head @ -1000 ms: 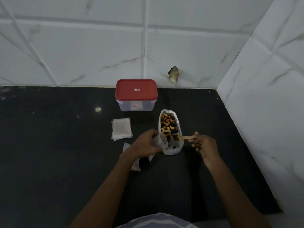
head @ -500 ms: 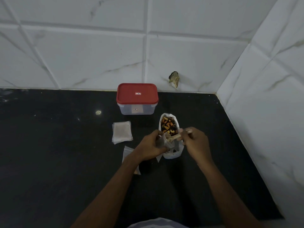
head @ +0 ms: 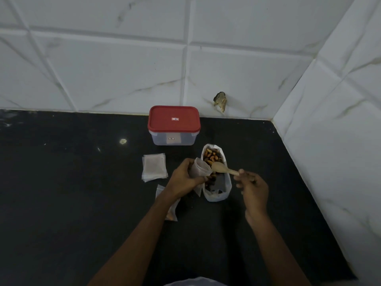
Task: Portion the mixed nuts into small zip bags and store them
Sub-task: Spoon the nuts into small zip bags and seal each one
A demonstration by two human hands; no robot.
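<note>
Black counter (head: 61, 203), white marble-look wall tiles (head: 103, 69) behind and to your right, corner spot. Head view only. Landmark: clear tub with red lid (head: 173, 120), lid on, standing by the back wall. Chipped patch in the tile (head: 220, 100) up and right of the tub. Just in front of the tub, slightly right, sits the big open bag (head: 216, 195) with the mixed nuts (head: 212, 157) showing in its far end. Front-left of the tub lies a flat stack of empty zip bags (head: 154, 167); nearer you than that, another small bag (head: 171, 211) lies on the counter, partly under your left forearm. Your left hand (head: 185, 178) has fingers curled round a small zip bag (head: 201, 169), mouth held open and touching the big bag's left edge. Your right hand (head: 253, 186) pinches the handle end of a wooden spoon (head: 219, 168) in its fingertips; the spoon bowl is over the nuts, just beside the small bag's mouth. Spoon load: cannot tell.
</note>
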